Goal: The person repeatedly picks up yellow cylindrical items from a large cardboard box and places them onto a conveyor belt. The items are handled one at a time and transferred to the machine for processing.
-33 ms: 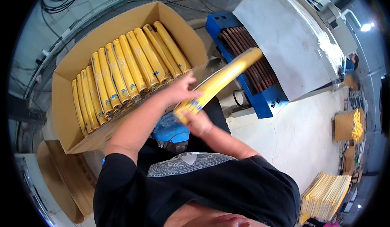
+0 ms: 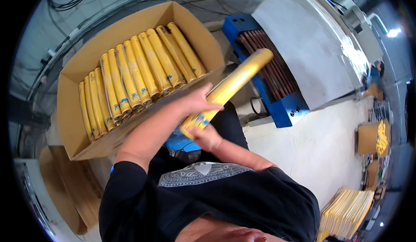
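A long yellow plastic-wrapped roll slants across the space in front of me, its far end raised toward the roller conveyor. My right hand is closed around its near end, by a blue printed patch. Higher up the roll, my left hand grips it from the left side, with the thumb and fingers on opposite sides. Left of my hands stands a cardboard box, and similar yellow rolls lie side by side in it.
At the far right, a blue-framed conveyor with dark rollers runs under a pale sheet cover. A blue seat is below my hands. Flat yellow-edged sheets are stacked at the lower right. Folded cardboard leans at the lower left.
The roll has shifted slightly left and toward me. My left hand, whose fingers were spread against it before, now wraps the roll; my right hand keeps hold of the near end.
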The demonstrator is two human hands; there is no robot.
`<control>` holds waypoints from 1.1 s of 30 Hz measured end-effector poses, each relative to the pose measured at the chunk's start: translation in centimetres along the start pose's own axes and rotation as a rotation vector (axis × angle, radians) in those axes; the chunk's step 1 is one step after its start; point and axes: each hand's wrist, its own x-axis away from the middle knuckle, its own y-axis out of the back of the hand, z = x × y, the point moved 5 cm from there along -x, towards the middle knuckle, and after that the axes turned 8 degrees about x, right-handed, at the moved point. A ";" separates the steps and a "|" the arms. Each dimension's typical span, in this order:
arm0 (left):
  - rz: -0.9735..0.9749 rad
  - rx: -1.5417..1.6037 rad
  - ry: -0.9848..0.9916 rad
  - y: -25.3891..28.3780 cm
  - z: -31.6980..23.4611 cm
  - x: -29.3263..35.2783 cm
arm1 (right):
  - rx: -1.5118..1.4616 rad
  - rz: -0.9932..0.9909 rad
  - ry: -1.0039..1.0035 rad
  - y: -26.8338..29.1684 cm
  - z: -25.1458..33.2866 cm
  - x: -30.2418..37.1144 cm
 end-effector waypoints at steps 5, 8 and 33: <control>-0.290 0.205 0.105 5.0 1.8 6.3 | 0.430 0.392 -0.052 -3.3 -0.3 0.1; -0.399 0.381 0.082 12.0 1.7 10.5 | 0.802 0.376 -0.046 -1.7 -0.6 -0.9; -0.874 -0.641 1.069 46.9 39.6 17.1 | 1.917 -0.211 0.441 5.6 5.5 -2.8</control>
